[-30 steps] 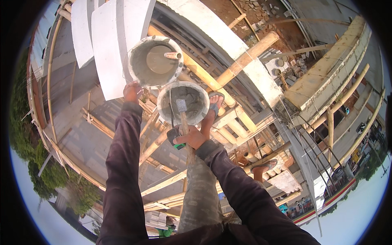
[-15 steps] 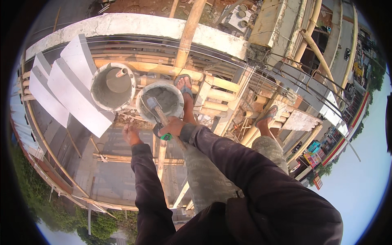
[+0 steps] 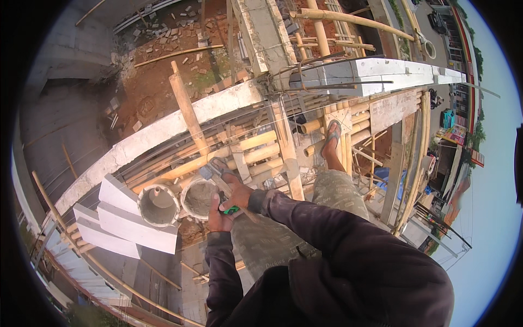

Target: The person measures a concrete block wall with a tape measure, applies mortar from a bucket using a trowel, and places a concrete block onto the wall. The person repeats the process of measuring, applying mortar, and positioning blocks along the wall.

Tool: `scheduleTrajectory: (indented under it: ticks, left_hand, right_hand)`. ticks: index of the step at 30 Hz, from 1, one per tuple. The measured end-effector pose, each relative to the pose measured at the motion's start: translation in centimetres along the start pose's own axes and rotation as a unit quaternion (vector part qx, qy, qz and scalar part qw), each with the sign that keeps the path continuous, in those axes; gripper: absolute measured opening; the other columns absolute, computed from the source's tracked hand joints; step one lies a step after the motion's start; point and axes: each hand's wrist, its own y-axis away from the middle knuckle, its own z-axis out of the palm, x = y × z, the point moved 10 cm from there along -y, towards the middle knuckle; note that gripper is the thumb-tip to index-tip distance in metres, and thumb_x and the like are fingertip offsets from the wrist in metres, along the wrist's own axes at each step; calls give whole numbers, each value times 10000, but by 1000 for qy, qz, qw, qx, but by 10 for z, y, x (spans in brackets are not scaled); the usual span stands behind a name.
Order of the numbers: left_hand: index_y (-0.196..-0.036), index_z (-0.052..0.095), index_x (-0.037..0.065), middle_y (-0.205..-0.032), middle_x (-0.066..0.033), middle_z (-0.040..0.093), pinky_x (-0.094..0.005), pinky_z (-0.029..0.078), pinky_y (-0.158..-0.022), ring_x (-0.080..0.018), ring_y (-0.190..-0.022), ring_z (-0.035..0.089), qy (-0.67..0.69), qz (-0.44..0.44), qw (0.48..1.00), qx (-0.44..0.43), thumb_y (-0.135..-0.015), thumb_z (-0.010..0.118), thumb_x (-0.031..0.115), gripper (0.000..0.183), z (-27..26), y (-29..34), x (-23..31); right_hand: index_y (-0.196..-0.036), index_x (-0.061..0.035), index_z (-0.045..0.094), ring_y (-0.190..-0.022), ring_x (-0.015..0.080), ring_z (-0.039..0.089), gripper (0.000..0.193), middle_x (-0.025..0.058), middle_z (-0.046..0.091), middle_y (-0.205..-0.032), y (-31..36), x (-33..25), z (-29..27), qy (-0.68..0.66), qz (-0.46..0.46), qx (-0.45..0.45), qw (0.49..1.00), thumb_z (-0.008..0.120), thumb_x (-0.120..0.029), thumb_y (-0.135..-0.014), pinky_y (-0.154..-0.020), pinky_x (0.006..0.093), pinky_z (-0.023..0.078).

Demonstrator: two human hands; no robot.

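My right hand (image 3: 239,195) is closed round the wooden handle of a hammer (image 3: 207,172), whose grey block-shaped head points up and left past the rim of a bucket. A green and black tape measure (image 3: 231,210) sits between my hands, under the right palm. My left hand (image 3: 218,219) meets it from the left, its fingers curled at the tape's side and partly hidden. Just beyond the hands stands a bucket of grey mortar (image 3: 199,197). Left of it is a second mortar bucket (image 3: 158,204) with a short tube-like handle sticking up inside.
Pale block panels (image 3: 136,226) lie left of the buckets. My sandalled feet stand on bamboo scaffolding (image 3: 256,150). A concrete beam (image 3: 158,131) crosses ahead, with a taut string near it. Thin reinforcing bars (image 3: 338,85) jut out beside a white-faced beam (image 3: 381,73), with the street far below.
My left hand has come up from the left to the tape measure by my right hand. The view has swung right, showing more ground ahead. The hammer stays in my right hand.
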Motion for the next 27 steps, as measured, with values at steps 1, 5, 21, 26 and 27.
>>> scheduleTrajectory:
  ticks: [1,5,21,26,27]
  left_hand:
    - [-1413,413,174,-1388,-89,481,-585,500,-888,-299,-1154,559,-6,-24,1000,-5,-947,528,459,559,9,1,-7]
    - [-1353,469,181,-1269,-64,555,-620,509,-861,-275,-1088,597,-137,-88,986,-30,-918,580,395,498,50,8,-28]
    - [-1265,524,75,-1089,-140,635,-445,565,-784,-289,-972,650,-339,-113,919,-168,-929,567,413,478,222,70,5]
    - [-1244,520,96,-1075,-163,631,-528,555,-820,-315,-927,649,-377,-188,892,-162,-919,574,411,455,259,61,-23]
    - [-1245,517,84,-1067,-167,627,-532,555,-809,-320,-915,648,-390,-194,883,-172,-915,574,413,470,272,61,-32]
  right_hand:
    - [-1347,-44,485,-1286,267,383,823,143,417,-1376,15,-17,-15,-39,-18,-8,999,848,-204,-626,-1048,365,368]
    - [-1264,-32,559,-1122,259,544,664,147,585,-1165,79,-31,-82,-63,64,-30,995,825,-222,-686,-964,384,414]
    - [-936,72,685,-654,276,682,415,188,680,-772,553,69,-390,-32,407,557,724,805,-250,-704,-597,392,527]
    - [-957,57,634,-598,264,609,431,169,635,-749,579,156,-344,-256,305,628,669,772,-275,-719,-533,407,479]
    - [-948,61,643,-654,280,626,460,178,651,-764,572,180,-348,-265,301,627,668,761,-307,-699,-602,405,496]
